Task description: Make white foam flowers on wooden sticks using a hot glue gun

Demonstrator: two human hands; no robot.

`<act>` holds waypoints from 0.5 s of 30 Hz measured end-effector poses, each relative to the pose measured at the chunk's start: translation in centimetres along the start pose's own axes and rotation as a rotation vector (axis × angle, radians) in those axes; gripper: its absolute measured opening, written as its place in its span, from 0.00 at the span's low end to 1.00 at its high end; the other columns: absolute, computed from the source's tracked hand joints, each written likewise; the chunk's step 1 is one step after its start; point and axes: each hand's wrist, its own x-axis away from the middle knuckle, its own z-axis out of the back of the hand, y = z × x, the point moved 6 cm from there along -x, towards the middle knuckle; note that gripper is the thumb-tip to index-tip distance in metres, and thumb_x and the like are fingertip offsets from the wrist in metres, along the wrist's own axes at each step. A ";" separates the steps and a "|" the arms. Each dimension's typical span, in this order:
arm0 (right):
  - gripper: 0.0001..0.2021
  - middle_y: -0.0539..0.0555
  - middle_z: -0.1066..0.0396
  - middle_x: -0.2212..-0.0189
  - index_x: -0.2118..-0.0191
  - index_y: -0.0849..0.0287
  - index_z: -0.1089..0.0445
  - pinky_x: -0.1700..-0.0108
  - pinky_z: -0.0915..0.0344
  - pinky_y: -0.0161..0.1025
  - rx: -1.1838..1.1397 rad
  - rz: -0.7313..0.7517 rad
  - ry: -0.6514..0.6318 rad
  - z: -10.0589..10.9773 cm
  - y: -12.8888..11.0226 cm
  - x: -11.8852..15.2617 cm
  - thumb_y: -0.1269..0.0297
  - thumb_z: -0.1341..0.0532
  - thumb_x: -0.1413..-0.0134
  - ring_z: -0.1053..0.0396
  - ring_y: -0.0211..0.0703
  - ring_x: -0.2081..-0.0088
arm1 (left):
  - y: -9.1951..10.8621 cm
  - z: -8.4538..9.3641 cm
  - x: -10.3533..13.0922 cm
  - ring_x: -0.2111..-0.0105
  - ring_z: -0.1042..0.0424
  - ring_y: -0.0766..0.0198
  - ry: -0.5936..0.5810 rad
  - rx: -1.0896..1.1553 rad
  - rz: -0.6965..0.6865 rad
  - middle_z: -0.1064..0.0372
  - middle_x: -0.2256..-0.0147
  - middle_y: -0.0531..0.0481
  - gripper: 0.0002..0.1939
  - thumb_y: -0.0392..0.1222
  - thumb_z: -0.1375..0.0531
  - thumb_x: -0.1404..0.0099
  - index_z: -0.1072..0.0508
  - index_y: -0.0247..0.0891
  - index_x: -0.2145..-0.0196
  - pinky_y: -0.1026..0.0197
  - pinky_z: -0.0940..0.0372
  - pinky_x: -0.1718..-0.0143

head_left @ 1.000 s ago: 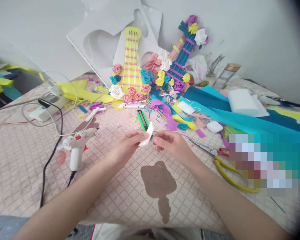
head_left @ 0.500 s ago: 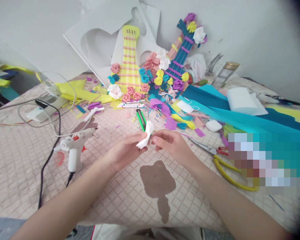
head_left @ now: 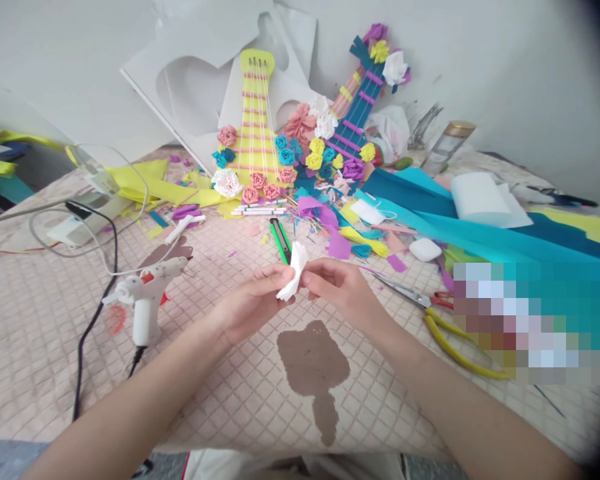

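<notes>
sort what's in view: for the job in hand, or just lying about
Job in hand: white piece, pinched by the left hand; right hand beside it; perhaps glue gun, green cutter (both unheld).

Probably lying about: face mask, jar, purple scrap.

Craft workspace, with glue gun, paper scraps and flower-decked paper guitars.

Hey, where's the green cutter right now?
In the head view, the green cutter lies near the centre on the cloth, just beyond the white paper in the left hand, with white sticks behind it.
</notes>
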 end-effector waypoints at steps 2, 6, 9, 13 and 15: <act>0.10 0.52 0.28 0.73 0.70 0.59 0.29 0.70 0.36 0.36 -0.011 -0.001 0.001 0.0 -0.1 0.1 0.57 0.39 0.53 0.34 0.37 0.73 | 0.0 0.0 0.0 0.72 0.37 0.72 0.003 0.003 -0.020 0.35 0.76 0.54 0.08 0.42 0.32 0.51 0.26 0.35 0.77 0.69 0.42 0.68; 0.09 0.51 0.29 0.73 0.71 0.59 0.29 0.70 0.37 0.35 -0.019 0.004 0.012 0.0 -0.3 0.2 0.58 0.39 0.54 0.35 0.36 0.74 | 0.1 0.1 0.0 0.73 0.37 0.72 0.010 -0.012 -0.042 0.35 0.78 0.54 0.09 0.43 0.32 0.52 0.26 0.36 0.79 0.68 0.42 0.67; 0.10 0.51 0.29 0.74 0.71 0.59 0.29 0.70 0.37 0.35 -0.025 0.004 0.007 -0.1 -0.3 0.2 0.58 0.39 0.54 0.35 0.36 0.74 | 0.0 0.1 -0.1 0.75 0.39 0.72 0.023 -0.022 -0.026 0.36 0.79 0.55 0.10 0.43 0.31 0.54 0.26 0.36 0.80 0.67 0.43 0.68; 0.09 0.50 0.30 0.74 0.70 0.59 0.29 0.70 0.38 0.35 -0.045 0.004 -0.012 -0.2 -0.2 0.2 0.59 0.39 0.53 0.35 0.35 0.74 | -0.1 -0.1 -0.2 0.75 0.38 0.73 0.018 -0.019 -0.016 0.36 0.78 0.56 0.11 0.43 0.30 0.55 0.26 0.36 0.78 0.67 0.43 0.68; 0.08 0.50 0.30 0.75 0.70 0.59 0.29 0.70 0.38 0.35 -0.059 0.010 -0.019 -0.3 -0.3 0.3 0.60 0.39 0.53 0.35 0.35 0.74 | -0.2 -0.2 -0.2 0.75 0.38 0.74 0.019 -0.013 0.003 0.35 0.77 0.56 0.12 0.42 0.30 0.54 0.26 0.36 0.73 0.68 0.43 0.68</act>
